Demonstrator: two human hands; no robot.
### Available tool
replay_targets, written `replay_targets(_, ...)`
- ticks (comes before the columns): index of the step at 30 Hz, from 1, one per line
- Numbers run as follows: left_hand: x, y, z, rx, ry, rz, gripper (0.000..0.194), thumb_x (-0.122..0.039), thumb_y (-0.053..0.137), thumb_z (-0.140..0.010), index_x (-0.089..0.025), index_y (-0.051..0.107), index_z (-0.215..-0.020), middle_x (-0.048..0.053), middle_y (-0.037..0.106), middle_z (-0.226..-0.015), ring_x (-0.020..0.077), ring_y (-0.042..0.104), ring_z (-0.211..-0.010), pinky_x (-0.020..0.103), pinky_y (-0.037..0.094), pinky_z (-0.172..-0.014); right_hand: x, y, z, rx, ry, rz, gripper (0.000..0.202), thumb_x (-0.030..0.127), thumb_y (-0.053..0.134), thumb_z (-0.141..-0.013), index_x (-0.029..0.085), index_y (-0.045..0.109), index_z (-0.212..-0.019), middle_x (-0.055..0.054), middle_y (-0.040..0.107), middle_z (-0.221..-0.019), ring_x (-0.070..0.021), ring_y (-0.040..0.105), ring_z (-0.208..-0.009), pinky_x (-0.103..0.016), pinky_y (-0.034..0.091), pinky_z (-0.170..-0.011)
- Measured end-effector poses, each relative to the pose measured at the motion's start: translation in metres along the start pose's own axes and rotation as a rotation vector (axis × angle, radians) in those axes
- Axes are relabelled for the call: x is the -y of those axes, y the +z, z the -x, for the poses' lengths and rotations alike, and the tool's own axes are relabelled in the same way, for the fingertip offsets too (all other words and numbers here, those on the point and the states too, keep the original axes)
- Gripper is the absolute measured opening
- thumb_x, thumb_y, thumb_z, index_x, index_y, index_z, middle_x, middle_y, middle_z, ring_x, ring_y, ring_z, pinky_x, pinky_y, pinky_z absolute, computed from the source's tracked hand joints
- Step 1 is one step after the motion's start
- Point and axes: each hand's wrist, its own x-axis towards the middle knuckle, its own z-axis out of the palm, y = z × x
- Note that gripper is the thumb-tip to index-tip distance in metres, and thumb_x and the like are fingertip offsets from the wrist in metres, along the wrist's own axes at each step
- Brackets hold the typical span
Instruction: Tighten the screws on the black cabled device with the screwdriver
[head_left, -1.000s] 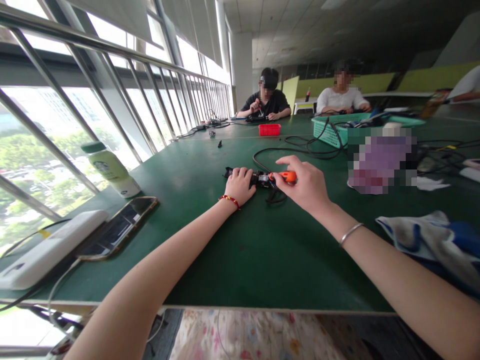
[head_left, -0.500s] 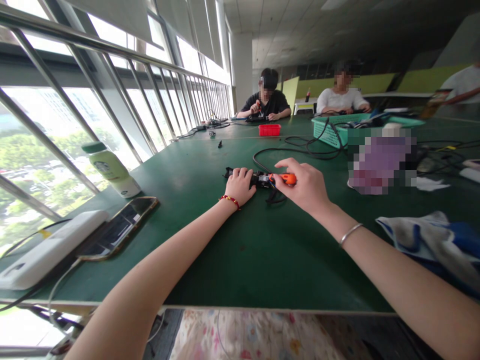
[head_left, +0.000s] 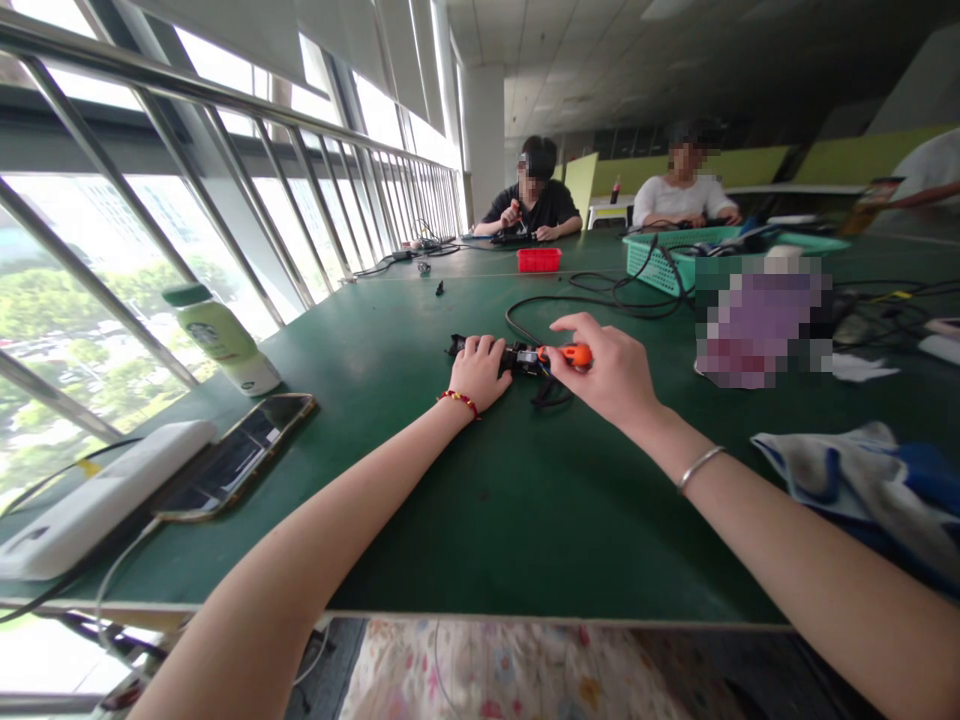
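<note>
My left hand (head_left: 478, 374) lies over a long black device (head_left: 517, 360) on the green table, its fingers curled around the body. The device's far left end sticks out past my fingers, and its kind is unclear. Between the thumb and fingers of my right hand (head_left: 616, 368) is a screwdriver (head_left: 579, 357) with an orange, round-ended handle. It lies nearly level and points left at the device, but its tip is too small to make out. My right index finger is raised and bent above the handle. A black cable (head_left: 551, 400) loops beside the device.
At left are a bottle (head_left: 225, 340), a phone (head_left: 240, 455) and a white power strip (head_left: 112, 500). Farther back stand a red basket (head_left: 538, 261) and a green basket (head_left: 660, 265) with cables. A blue-grey cloth (head_left: 862, 480) lies right. Two people sit across the table.
Almost nothing differs. Both hands keep the same hold on the black device and the orange screwdriver.
</note>
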Motion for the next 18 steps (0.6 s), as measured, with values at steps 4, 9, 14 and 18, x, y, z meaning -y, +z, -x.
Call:
replay_targets(4, 0.0015, 0.0024, -0.0007, -0.013, 0.011, 0.002, 0.048, -0.033, 0.049, -0.085, -0.018, 0.047, -0.13, 0.01, 0.049, -0.132, 0.0288, 0.038, -0.122, 0.042, 0.041, -0.101, 0.0008, -0.0006, 0.0, 0.0, 0.004, -0.005, 0.023, 0.034, 0.052, -0.083, 0.02, 0.06, -0.1, 0.0, 0.063, -0.064, -0.0177, 0.058, -0.058, -0.027, 0.04, -0.055)
replay_targets(9, 0.0013, 0.002, -0.0008, -0.005, 0.007, 0.01, 0.048, -0.033, 0.049, -0.085, -0.018, 0.047, -0.131, 0.01, 0.049, -0.131, 0.029, 0.038, -0.122, 0.042, 0.041, -0.101, 0.0018, -0.0025, -0.0007, -0.019, 0.008, -0.112, 0.037, 0.023, 0.051, -0.079, 0.021, 0.052, -0.116, -0.004, 0.069, -0.089, -0.0169, 0.061, -0.064, -0.029, 0.047, -0.066)
replay_targets(14, 0.0013, 0.0022, -0.0007, -0.005, 0.011, 0.012, 0.048, -0.033, 0.049, -0.085, -0.018, 0.046, -0.131, 0.011, 0.048, -0.132, 0.029, 0.038, -0.122, 0.042, 0.041, -0.101, 0.0001, -0.0008, -0.0005, -0.002, -0.01, -0.055, 0.029, 0.027, 0.052, -0.081, 0.02, 0.057, -0.109, -0.003, 0.068, -0.081, -0.0172, 0.06, -0.062, -0.028, 0.045, -0.061)
replay_targets(18, 0.0014, 0.0026, -0.0009, -0.005, 0.012, 0.0, 0.048, -0.033, 0.049, -0.085, -0.017, 0.047, -0.13, 0.011, 0.048, -0.132, 0.0291, 0.038, -0.122, 0.042, 0.041, -0.1, -0.0007, 0.0015, 0.0, -0.001, -0.023, 0.019, 0.022, 0.035, 0.052, -0.084, 0.02, 0.061, -0.097, 0.0, 0.062, -0.063, -0.0181, 0.059, -0.058, -0.026, 0.04, -0.052)
